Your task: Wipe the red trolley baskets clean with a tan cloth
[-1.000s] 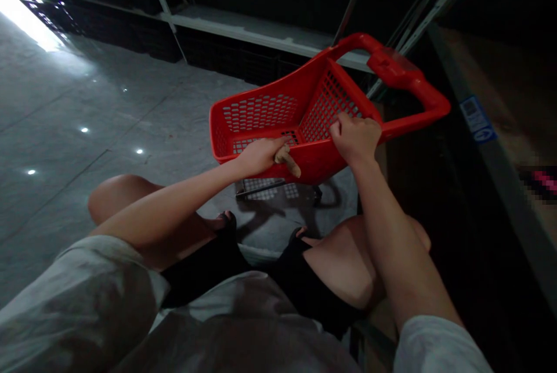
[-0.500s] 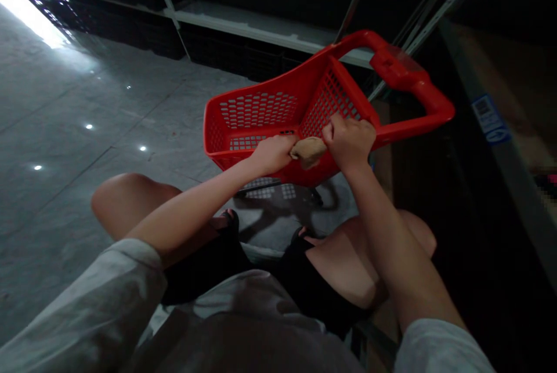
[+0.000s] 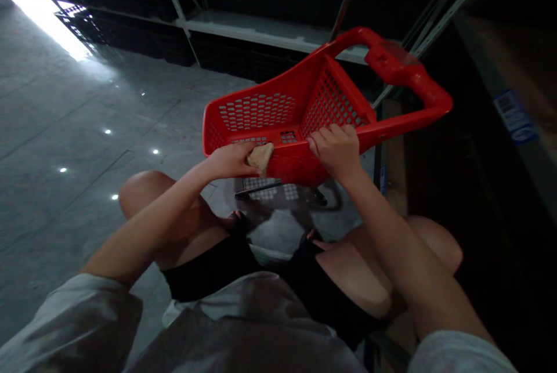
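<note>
A red plastic shopping cart [image 3: 300, 158] with lattice sides stands in front of my knees. My left hand [image 3: 232, 161] is closed on a small crumpled tan cloth [image 3: 261, 158], pinched between thumb and fingers at the near side of the basket. The cloth lies over or against the rim; the exact contact is hard to make out. Farther right, my right hand [image 3: 337, 149] curls its fingers over the same near rim, close to where the handle begins. No items show inside the basket.
Behind the cart runs a metal rack with a pale shelf [image 3: 256, 28] and dark crates [image 3: 226, 60]. At the right is a dark ledge bearing a blue-and-white label [image 3: 516, 118]. Grey floor [image 3: 78, 135] stretches to the left.
The tan cloth was stretched between both hands; now only the left holds it, shifted left along the rim. My right hand has let go of it and rests slightly lower on the rim.
</note>
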Motion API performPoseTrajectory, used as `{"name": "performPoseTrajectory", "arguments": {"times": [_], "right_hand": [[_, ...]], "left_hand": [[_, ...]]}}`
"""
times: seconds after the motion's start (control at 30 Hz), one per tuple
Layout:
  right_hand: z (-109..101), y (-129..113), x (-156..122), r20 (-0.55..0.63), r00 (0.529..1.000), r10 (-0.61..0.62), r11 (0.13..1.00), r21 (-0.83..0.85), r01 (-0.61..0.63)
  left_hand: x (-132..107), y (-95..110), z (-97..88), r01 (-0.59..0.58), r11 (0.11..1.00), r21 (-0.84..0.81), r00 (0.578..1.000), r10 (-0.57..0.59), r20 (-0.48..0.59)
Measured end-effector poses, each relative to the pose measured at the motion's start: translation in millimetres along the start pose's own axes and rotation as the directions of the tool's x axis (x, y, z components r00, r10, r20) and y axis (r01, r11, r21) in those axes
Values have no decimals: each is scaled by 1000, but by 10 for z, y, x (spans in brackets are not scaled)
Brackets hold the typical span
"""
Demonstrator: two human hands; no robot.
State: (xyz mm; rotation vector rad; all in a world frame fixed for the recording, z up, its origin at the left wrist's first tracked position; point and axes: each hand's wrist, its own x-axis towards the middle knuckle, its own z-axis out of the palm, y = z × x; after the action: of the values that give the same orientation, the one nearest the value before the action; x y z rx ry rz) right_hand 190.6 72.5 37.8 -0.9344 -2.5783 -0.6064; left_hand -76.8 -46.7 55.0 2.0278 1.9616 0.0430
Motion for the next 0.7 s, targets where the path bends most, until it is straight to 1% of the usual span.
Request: {"name": "performPoseTrajectory", "arguments": {"times": [0.1, 0.17, 0.2, 0.23, 0.27, 0.3, 0.33, 0.4, 0.47, 0.5, 0.57, 0.6, 0.63, 0.7], "right_hand": [[5, 2, -1, 17, 1000, 8, 1000, 21, -8], [1, 24, -16, 22, 1000, 5, 1000, 23, -5], [0, 41, -26, 23, 1000, 2, 1000, 18, -2], [-1, 61, -38, 24, 1000, 1, 1000, 9, -1], [0, 82, -50, 26, 1000, 0, 1000, 0, 0], [3, 104, -62, 29, 1000, 2, 1000, -7, -2], [7, 125, -72, 32, 999, 5, 1000, -14, -4], [21, 160, -87, 40, 999, 13, 1000, -16, -13], [37, 183, -93, 48, 999, 25, 1000, -7, -24], [44, 188, -93, 51, 998, 30, 1000, 3, -31], [54, 187, -85, 55, 998, 39, 999, 28, -41], [56, 181, -78, 55, 997, 44, 998, 39, -47], [57, 175, -71, 56, 997, 47, 998, 48, -50], [53, 162, -59, 59, 997, 54, 997, 53, -57]], "left_hand": [[233, 391, 113, 25, 999, 42, 995, -21, -100], [399, 627, 170, 29, 998, 64, 984, -17, -178], [459, 697, 184, 13, 997, 79, 980, 4, -201], [495, 722, 188, -12, 995, 97, 978, 32, -205], [501, 700, 183, -37, 992, 116, 980, 59, -192], [477, 629, 171, -52, 989, 135, 983, 75, -168], [423, 516, 151, -50, 987, 154, 988, 71, -136], [245, 200, 94, 6, 980, 200, 998, 8, -69], [32, -149, 25, 79, 968, 239, 997, -78, -14], [-61, -301, -7, 99, 965, 243, 995, -102, 1], [-171, -501, -49, 98, 966, 239, 994, -109, 30], [-177, -534, -53, 94, 965, 245, 994, -106, 34], [-149, -522, -46, 86, 962, 257, 995, -98, 34], [-7, -376, -6, 66, 957, 283, 997, -73, 15]]}}
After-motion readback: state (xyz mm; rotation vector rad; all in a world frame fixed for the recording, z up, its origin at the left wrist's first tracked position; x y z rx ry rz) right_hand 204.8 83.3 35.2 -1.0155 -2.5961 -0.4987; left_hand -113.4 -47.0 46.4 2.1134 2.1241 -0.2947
